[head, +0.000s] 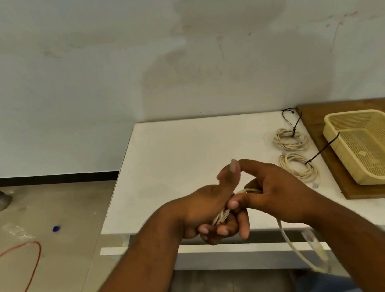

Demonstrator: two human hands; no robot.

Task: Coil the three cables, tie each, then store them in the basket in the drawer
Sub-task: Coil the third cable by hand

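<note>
A person's left hand [202, 208] and right hand [274, 196] meet well left of the basket [351, 113], over the front edge of a white table [176, 160]. Both grip a cream cable [288, 238]. The left hand's fingers curl round a few gathered loops, thumb raised. The right index finger reaches across to touch that thumb, while the rest of the right hand closes over the strand. A loose length hangs from under the right palm, down past the table edge, with a clear plug at its end.

Two finished coils lie just left of the basket, one behind the other. The far coil [289, 139] and the near coil [298, 165] are each cinched with a black tie. The near coil's tie [322, 152] points toward the basket's side.

The basket itself, tan and perforated, sits on a wooden board [376, 193] at the table's right end. Far to its left, an orange cord [31, 265] trails across the floor.
</note>
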